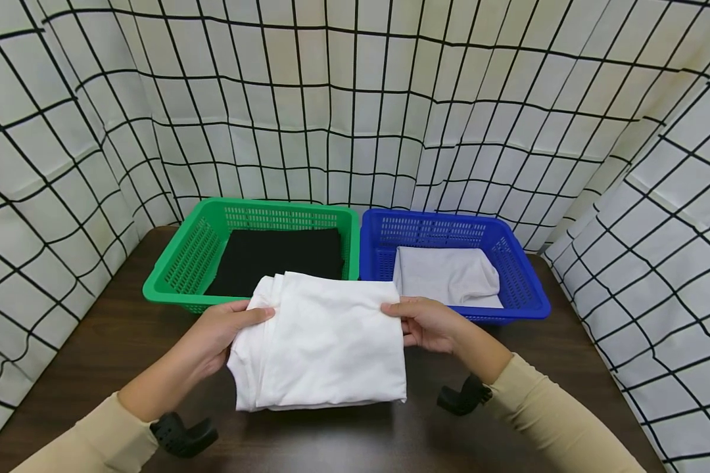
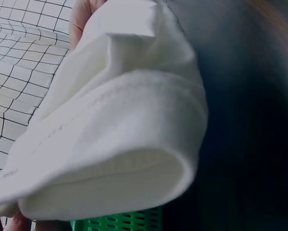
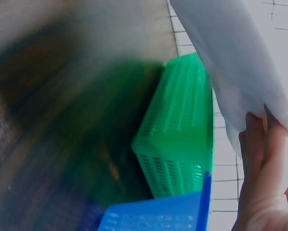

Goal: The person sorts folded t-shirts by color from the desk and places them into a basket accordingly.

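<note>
A folded white cloth (image 1: 331,341), perhaps a garment, is held up above the table between both hands. My left hand (image 1: 225,332) grips its left edge, thumb on top and the other fingers underneath. At the right edge my right hand (image 1: 428,324) pinches the cloth the same way, its fingers (image 3: 273,159) passing beneath the fabric in the right wrist view. The left wrist view shows a stitched hem and an open fold of the white cloth (image 2: 110,130). Behind it, a green basket (image 1: 154,287) contains a folded black cloth (image 1: 284,253).
To the right of the green basket stands a blue basket (image 1: 529,309) with a folded white-grey cloth (image 1: 444,272) inside. Both sit toward the back of a dark wooden table (image 1: 307,447). A white curtain with black grid lines (image 1: 367,112) surrounds the back and sides.
</note>
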{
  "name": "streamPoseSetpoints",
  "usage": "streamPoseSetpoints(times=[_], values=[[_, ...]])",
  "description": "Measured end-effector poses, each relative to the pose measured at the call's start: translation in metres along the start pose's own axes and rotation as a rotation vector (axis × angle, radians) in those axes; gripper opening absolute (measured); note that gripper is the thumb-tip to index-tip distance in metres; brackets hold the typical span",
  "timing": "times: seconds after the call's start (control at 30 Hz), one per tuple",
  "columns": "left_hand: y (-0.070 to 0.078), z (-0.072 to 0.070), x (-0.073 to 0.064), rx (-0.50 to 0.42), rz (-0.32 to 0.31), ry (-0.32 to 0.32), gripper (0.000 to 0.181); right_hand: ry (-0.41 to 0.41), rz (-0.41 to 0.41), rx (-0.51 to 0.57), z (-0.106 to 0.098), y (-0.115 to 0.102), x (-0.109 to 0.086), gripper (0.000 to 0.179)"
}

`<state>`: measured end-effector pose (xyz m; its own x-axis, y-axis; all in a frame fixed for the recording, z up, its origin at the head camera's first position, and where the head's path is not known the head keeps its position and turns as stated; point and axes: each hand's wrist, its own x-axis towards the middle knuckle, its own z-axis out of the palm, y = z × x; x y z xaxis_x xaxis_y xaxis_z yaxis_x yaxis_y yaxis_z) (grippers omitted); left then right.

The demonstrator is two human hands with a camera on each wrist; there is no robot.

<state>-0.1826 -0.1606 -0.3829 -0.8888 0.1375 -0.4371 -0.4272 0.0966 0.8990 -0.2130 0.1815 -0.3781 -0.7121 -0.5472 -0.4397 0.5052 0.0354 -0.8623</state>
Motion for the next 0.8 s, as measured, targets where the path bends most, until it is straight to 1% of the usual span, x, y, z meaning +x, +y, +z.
streamPoseSetpoints(times=[0.13, 0.27, 0.43, 0.57, 0.73, 0.8], values=[[0.006, 0.005, 0.004, 0.009, 0.003, 0.003, 0.065, -0.008, -0.017, -0.004, -0.006, -0.005, -0.003, 0.027], [0.012, 0.009, 0.007, 0.021, 0.015, 0.001, 0.063, 0.007, -0.017, -0.009, -0.010, -0.008, -0.007, 0.028], [0.017, 0.016, 0.009, 0.001, 0.019, 0.000, 0.063, 0.020, -0.019, -0.007, -0.014, -0.012, -0.012, 0.028], [0.022, 0.021, 0.012, -0.009, 0.023, 0.001, 0.062, 0.011, -0.024, -0.004, -0.019, -0.016, -0.015, 0.027], [0.028, 0.028, 0.018, -0.013, 0.023, 0.005, 0.061, 0.046, -0.034, -0.011, -0.025, -0.022, -0.018, 0.027], [0.031, 0.030, 0.021, 0.002, 0.025, 0.008, 0.060, 0.059, -0.041, -0.016, -0.027, -0.023, -0.019, 0.029]])
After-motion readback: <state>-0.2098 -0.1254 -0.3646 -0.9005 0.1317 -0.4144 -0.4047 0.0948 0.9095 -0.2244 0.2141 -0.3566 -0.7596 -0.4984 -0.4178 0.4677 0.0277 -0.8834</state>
